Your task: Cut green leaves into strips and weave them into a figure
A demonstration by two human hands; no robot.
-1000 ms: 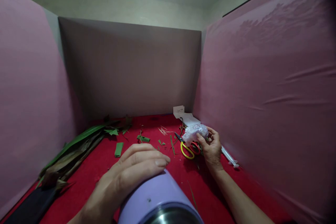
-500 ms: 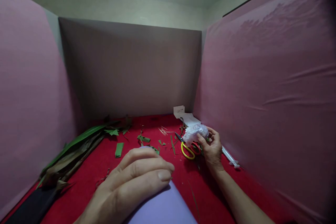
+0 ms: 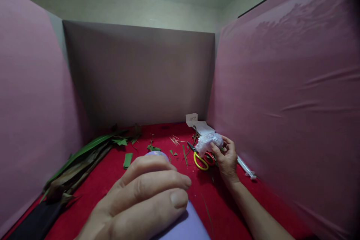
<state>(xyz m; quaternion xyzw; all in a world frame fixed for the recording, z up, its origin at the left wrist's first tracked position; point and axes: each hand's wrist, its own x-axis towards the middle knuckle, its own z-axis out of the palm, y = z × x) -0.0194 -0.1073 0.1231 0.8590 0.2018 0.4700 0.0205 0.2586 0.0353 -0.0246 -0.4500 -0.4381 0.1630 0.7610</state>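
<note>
And here's the left hand (image 3: 140, 197), curled around a smooth lavender cylindrical bottle (image 3: 192, 227) low in the foreground, fingers side by side and bent over its curve. Over on the right, the right hand (image 3: 227, 159) has thumb and fingers pinching a crumpled, clear plastic bundle (image 3: 207, 143), just beside the scissors with yellow and red handles (image 3: 195, 156) on the bright red cloth (image 3: 225, 213). Its contents? Can't tell!
</note>
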